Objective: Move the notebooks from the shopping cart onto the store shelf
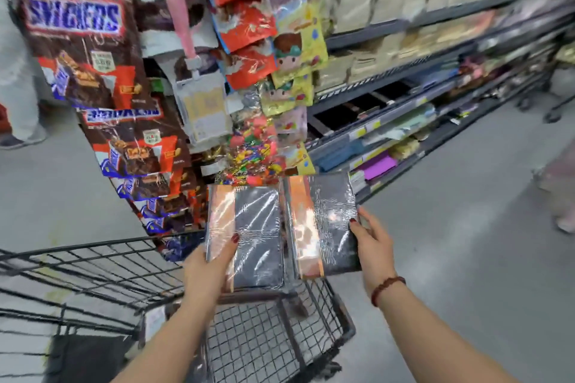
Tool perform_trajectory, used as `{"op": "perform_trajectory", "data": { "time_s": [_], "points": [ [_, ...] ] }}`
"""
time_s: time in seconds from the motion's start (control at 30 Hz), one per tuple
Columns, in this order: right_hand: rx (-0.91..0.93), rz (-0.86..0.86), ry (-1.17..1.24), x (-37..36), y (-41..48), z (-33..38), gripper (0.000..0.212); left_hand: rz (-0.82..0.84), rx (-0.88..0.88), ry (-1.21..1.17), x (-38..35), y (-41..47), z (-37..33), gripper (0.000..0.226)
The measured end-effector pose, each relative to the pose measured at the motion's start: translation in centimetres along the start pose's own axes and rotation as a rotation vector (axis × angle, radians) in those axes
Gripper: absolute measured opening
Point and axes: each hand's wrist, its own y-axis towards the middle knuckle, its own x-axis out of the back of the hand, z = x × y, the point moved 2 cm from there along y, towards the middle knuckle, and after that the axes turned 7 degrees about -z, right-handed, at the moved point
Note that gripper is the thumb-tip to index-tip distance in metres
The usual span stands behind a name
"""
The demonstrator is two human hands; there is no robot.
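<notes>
At the far left a person's pale trouser leg [18, 84] stands on the grey floor [451, 242]. Next comes a hanging column of brown Snickers bags [84, 50], and below it the black wire shopping cart [77, 247], whose near basket section sits under the forearms. A pink strap [175, 6] hangs down beside the candy, with red snack bags [245, 25] and yellow cartoon packets [298, 40] further right. The left hand [208, 270] holds the left notebook [258, 236] by its lower left corner: the thumb lies on the cover, the fingers curl underneath and are hidden. This notebook has a dark cover with an orange band down its left side and is wrapped in glossy clear film. Just beside it, with a narrow gap between the 2, is the right notebook [323, 227], which has the same cover and wrap. The right hand [373, 246] grips it at the right edge, thumb on the front and fingers behind. A bracelet of red beads [387, 289] circles that wrist. Both notebooks are raised above the cart's front end, in front of the candy display and short of the shelving. To the right the dark metal store shelf [435, 78] runs away in several tiers, holding pale packs up high and blue and purple items [379, 166] on the low tiers. The frame is motion-blurred.
</notes>
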Motion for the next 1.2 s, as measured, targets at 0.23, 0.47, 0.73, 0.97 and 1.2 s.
{"op": "perform_trajectory", "data": {
  "time_s": [0.23, 0.47, 0.73, 0.97, 1.2],
  "points": [
    [0.097, -0.031, 0.077, 11.1, 5.3, 6.5, 0.033, 0.037, -0.101, -0.138, -11.2, -6.7, -6.0, 0.026],
    [0.141, -0.11, 0.105, 21.0, 11.0, 10.6, 0.035, 0.102, -0.129, -0.181, -21.3, -11.3, -9.9, 0.03],
    [0.157, -0.18, 0.178, 27.0, 17.3, 13.4, 0.033, 0.184, -0.175, -0.176, -31.0, -11.6, -13.2, 0.028],
    [0.13, -0.198, 0.151, 27.4, 26.2, 15.2, 0.033, 0.212, -0.118, -0.251, -39.6, -7.6, -15.8, 0.021],
    [0.127, -0.161, 0.097, 25.2, 37.3, 17.7, 0.029, 0.19, -0.08, -0.276, -47.8, -0.6, -18.6, 0.029]
  ]
}}
